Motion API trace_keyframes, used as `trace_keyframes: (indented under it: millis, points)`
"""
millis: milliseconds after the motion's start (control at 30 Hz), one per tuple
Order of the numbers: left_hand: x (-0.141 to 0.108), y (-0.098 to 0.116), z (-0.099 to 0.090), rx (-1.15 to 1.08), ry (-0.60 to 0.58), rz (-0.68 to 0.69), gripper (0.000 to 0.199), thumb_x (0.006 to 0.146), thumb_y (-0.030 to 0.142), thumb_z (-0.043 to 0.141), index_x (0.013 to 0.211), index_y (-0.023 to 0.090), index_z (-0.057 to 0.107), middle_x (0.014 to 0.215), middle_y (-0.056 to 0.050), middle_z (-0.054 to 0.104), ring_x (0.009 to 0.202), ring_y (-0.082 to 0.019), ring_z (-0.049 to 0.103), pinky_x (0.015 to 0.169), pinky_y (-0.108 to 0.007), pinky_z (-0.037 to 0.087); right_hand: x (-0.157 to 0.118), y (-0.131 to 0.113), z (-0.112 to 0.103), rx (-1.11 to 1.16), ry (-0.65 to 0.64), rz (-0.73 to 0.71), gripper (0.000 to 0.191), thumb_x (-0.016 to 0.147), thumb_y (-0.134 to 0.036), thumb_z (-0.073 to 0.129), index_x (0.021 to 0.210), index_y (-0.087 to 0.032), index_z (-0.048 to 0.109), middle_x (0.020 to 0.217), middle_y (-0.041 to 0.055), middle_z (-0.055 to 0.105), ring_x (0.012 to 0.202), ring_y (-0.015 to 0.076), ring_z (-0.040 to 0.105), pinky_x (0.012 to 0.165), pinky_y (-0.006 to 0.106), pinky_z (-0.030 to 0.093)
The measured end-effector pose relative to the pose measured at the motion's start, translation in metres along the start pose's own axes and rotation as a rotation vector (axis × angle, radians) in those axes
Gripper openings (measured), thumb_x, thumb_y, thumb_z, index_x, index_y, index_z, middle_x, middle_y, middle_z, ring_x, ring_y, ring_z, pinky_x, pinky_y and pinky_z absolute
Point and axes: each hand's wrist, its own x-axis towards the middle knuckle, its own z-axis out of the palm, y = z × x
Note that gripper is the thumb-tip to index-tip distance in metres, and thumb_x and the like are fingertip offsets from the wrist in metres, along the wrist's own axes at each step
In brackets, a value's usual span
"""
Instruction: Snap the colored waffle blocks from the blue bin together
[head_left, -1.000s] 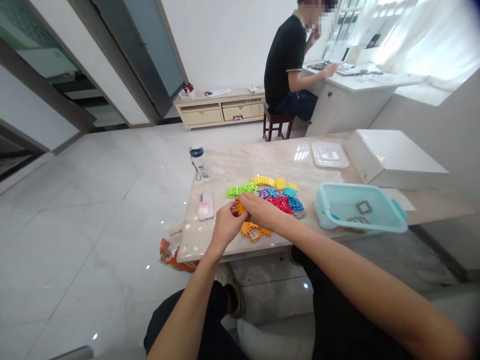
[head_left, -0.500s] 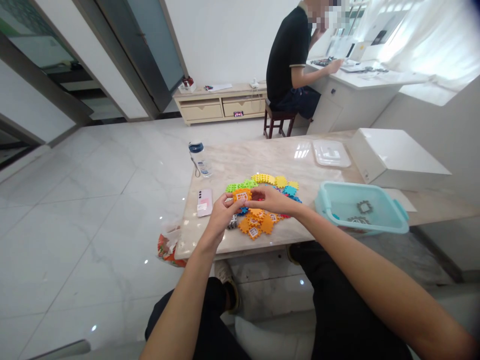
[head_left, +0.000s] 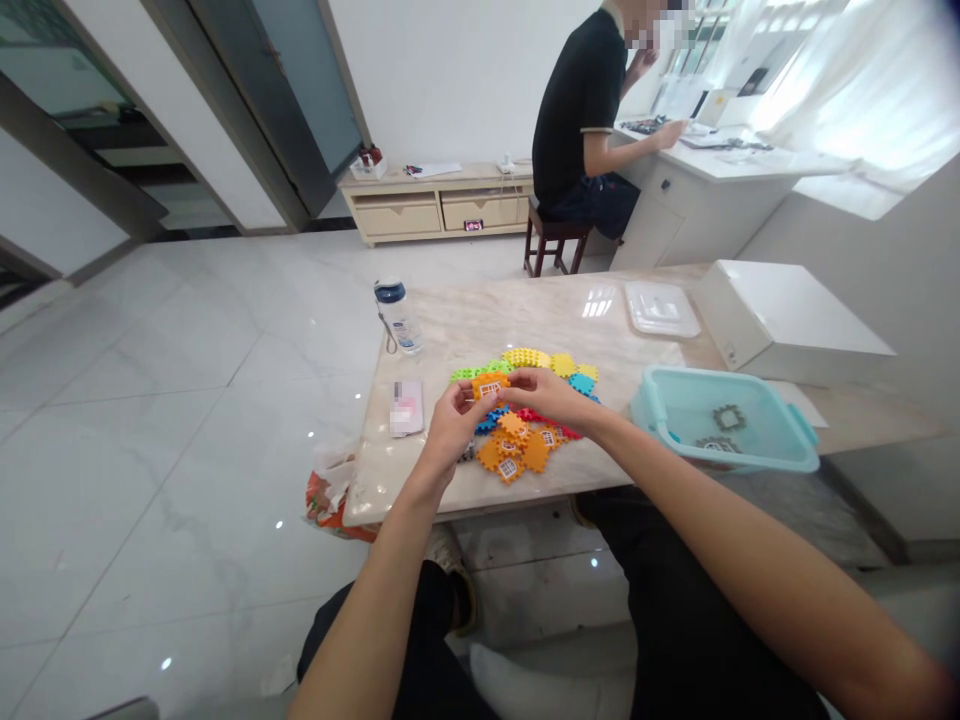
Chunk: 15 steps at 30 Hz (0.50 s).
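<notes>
Between my two hands, just above the pile on the table, is an orange interlocking building tile (head_left: 490, 387) with a white window insert. My left hand (head_left: 454, 418) pinches its left and lower edge, and the fingers of my right hand (head_left: 546, 396) close on its right side. Below lies a heap of loose orange tiles (head_left: 517, 450), some with white window inserts. Blue tiles (head_left: 491, 418) and red ones are partly hidden behind my hands. Green tiles (head_left: 480, 371) and yellow tiles (head_left: 529, 357) lie in rows beyond, with a teal tile (head_left: 581, 383) at the right.
A teal plastic bin (head_left: 724, 415) with grey tiles inside stands at the right, near a white box (head_left: 802, 310) and a clear lid (head_left: 661, 308). A water bottle (head_left: 399, 318) and a phone (head_left: 406, 408) are at the left. A person in black (head_left: 574, 110) sits at another table.
My hands and the orange tile have shifted slightly right and up over the pile. The whole view has moved a little; both hands keep their hold on the tile.
</notes>
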Motion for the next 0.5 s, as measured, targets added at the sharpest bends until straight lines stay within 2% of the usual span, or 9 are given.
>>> trace_keyframes:
  millis: [300,500]
  points:
    - [0.009,-0.008,0.001,-0.004,0.045,-0.018,0.053,0.076,0.051,0.094,0.112,0.018,0.074,0.111,-0.011,0.080,0.098,-0.023,0.073,0.084,-0.031,0.056,0.004,0.004,0.003,0.058,0.010,0.089,0.043,0.084,-0.057,0.083,0.097,-0.019,0.065,0.093,0.0042,0.073,0.079,0.0148,0.065,0.060,0.023,0.045]
    - [0.006,-0.003,0.000,0.015,0.036,-0.030,0.052,0.078,0.052,0.092,0.113,0.018,0.074,0.119,-0.013,0.079,0.101,-0.025,0.074,0.079,-0.030,0.056,0.010,0.011,0.002,0.047,0.032,0.029,0.043,0.084,-0.057,0.084,0.098,-0.018,0.070,0.100,0.0076,0.076,0.084,0.0176,0.069,0.067,0.026,0.052]
